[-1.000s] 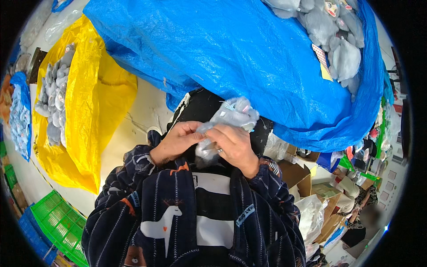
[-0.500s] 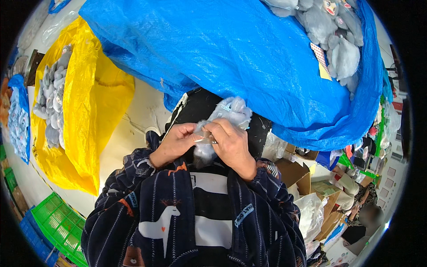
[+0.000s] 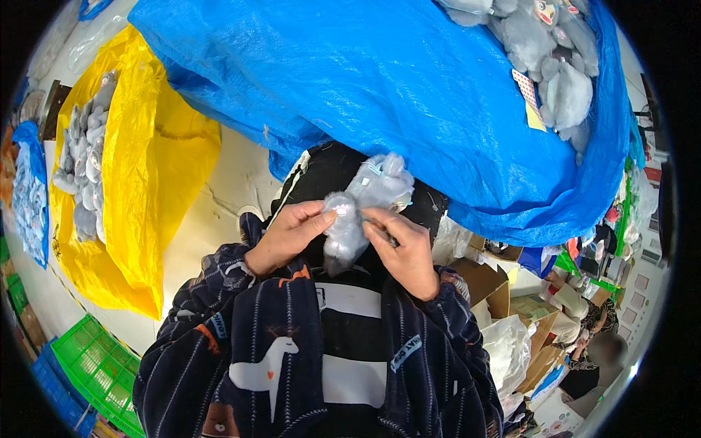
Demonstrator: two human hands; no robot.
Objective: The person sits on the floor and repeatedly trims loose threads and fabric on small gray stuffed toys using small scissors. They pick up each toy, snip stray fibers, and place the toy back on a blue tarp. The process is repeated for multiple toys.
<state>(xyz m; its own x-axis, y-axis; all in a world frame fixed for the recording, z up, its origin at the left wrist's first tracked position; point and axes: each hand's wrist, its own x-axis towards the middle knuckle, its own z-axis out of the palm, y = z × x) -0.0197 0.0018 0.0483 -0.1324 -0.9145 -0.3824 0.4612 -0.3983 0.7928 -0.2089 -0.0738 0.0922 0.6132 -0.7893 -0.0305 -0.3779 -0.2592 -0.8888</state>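
A grey furry plush toy (image 3: 376, 184) lies across my lap on the black cloth (image 3: 314, 179), with a darker tuft at its near end. My left hand (image 3: 288, 232) is closed on the toy's left edge, thumb and forefinger pinching the fur beside a small pale patch. My right hand (image 3: 400, 248) is at the toy's right side, its fingers curled and the fingertips close to the fur. Something small and dark shows between those fingers; its kind is not clear.
A large blue sack (image 3: 365, 87) spreads ahead, with grey plush toys (image 3: 566, 95) at its right end. A yellow sack (image 3: 139, 168) of grey plush pieces stands left. Green crates (image 3: 98, 376) are at lower left; cardboard boxes (image 3: 482, 285) and a seated person (image 3: 584, 336) are at right.
My right hand has drawn away to the right and slightly down from my left fingers. The clear, shiny piece between my hands is no longer seen, and the toy's pale patch now shows.
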